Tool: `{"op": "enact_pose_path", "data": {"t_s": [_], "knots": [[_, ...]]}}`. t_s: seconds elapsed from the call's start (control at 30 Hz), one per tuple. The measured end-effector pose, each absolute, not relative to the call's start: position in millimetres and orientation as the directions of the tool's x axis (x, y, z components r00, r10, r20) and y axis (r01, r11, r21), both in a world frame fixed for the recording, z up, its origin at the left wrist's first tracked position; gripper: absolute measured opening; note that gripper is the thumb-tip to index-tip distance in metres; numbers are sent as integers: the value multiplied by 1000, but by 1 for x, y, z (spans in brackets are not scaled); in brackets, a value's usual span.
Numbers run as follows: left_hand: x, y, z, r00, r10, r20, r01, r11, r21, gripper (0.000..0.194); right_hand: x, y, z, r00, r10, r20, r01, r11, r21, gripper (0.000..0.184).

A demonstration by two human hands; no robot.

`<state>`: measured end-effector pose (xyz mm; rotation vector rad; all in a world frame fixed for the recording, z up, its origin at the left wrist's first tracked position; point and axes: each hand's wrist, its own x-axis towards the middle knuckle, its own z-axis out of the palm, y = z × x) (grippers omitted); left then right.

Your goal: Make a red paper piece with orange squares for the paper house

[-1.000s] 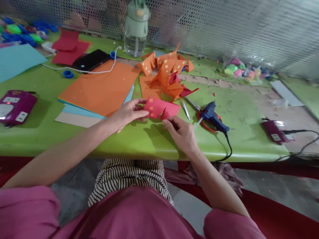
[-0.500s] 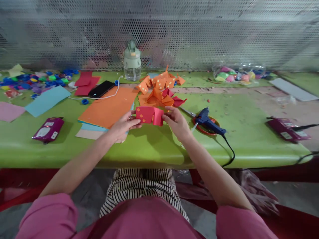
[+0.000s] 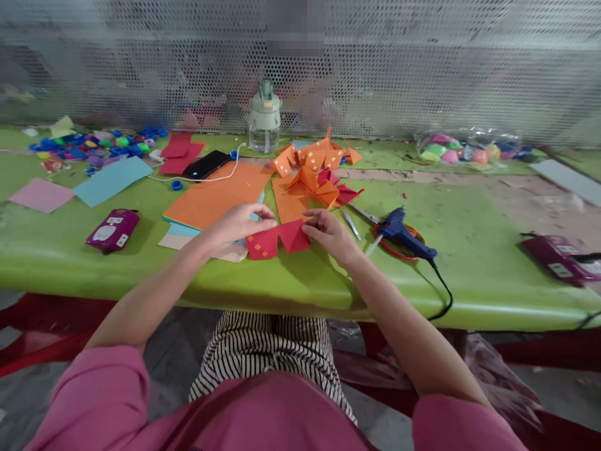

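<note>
A red folded paper piece [image 3: 263, 244] with orange diamond spots at its left end is stretched between my hands near the table's front edge. A V-shaped gap shows at its middle. My left hand [image 3: 241, 225] is closed at the top of the spotted part, thumb and fingers close together. With thumb and fingertips, my right hand [image 3: 331, 233] pinches the plain right end. Just behind lie orange folded paper shapes [image 3: 307, 181], some with pale spots, and red folded pieces [image 3: 347, 193]. Tweezers [image 3: 351, 224] lie beyond my right hand.
Right of my hands, a blue glue gun [image 3: 399, 232] rests on orange-handled scissors [image 3: 370, 217]. Orange sheets [image 3: 211, 197], a phone [image 3: 206, 165] and a purple power strip [image 3: 113, 230] lie left. A water bottle [image 3: 264, 119] stands at the back, before a perforated metal panel [image 3: 375, 75].
The red paper has been lowered toward the table and spread, its folded right part now flatter and the gap wider. My left hand has shifted onto its top edge. The view has turned slightly left.
</note>
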<state>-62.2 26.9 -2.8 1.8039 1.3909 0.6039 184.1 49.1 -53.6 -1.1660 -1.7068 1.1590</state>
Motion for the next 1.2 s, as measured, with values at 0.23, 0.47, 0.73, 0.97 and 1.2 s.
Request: {"op": "enact_pose_path", "data": {"t_s": [0.23,0.47,0.73,0.97,1.2], "knots": [[-47,35,-4,380,920,-99,659,-194,727,15,218,57,-28,-314,919,237,609,387,-693,21],[-52,49,-13,438,892,-111,611,-206,764,18,341,64,-20,-110,955,277,925,200,-322,32],[-60,52,-19,444,889,-109,565,-184,805,18,344,41,-13,7,929,369,898,157,-411,40],[-60,54,-19,446,887,-116,544,-165,823,16,262,-15,10,-47,983,177,599,169,-782,18],[-65,54,-22,473,866,-164,468,-89,879,20,214,-25,-1,-385,922,53,596,292,-748,44]]}}
